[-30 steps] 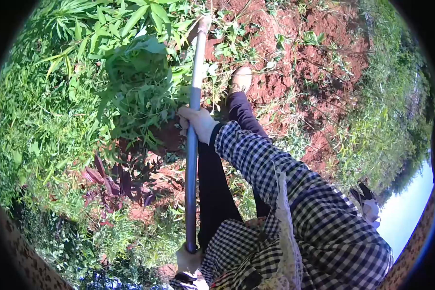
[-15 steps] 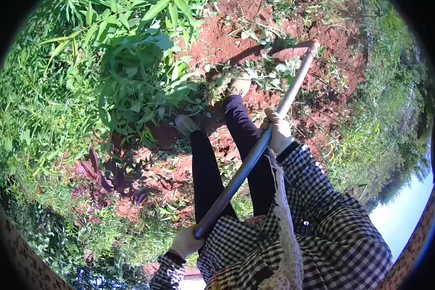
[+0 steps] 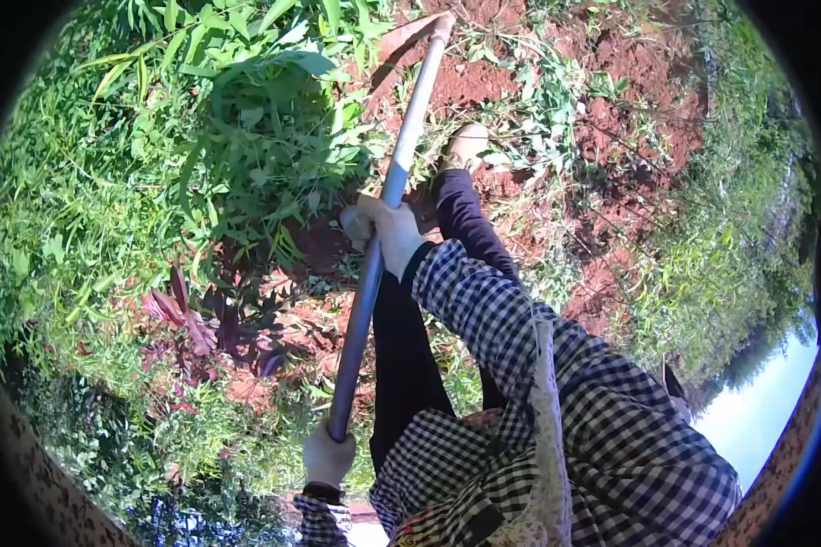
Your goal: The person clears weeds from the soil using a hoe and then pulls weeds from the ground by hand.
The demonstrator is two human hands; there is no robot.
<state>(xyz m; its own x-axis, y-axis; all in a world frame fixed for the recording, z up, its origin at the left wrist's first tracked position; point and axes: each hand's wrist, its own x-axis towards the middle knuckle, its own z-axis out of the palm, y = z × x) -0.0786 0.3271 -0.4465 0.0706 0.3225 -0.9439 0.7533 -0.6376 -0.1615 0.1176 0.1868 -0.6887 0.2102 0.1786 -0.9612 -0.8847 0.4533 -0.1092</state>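
Note:
A hoe (image 3: 358,319) with a long, smooth handle slants across the middle of the view. My right hand (image 3: 394,235) is wrapped round the handle about halfway up. Lower down, my left hand (image 3: 328,456) closes round the butt end of the handle. At the far end, the hoe blade (image 3: 400,41) points left over the red soil, beside the edge of the green growth. Whether the blade touches the ground I cannot tell.
My shoes (image 3: 468,144) stand on red soil (image 3: 483,82) scattered with cut weeds. Dense green plants (image 3: 109,182) fill the left, with a purple-leaved plant (image 3: 187,319) below them. More bushes (image 3: 739,228) line the right. A pale frayed strap (image 3: 547,410) hangs across my checked shirt.
The hoe head has swung left and farther away, from the soil at upper right to the edge of the green plants. My right hand has moved left with the handle; my left hand shifted slightly left.

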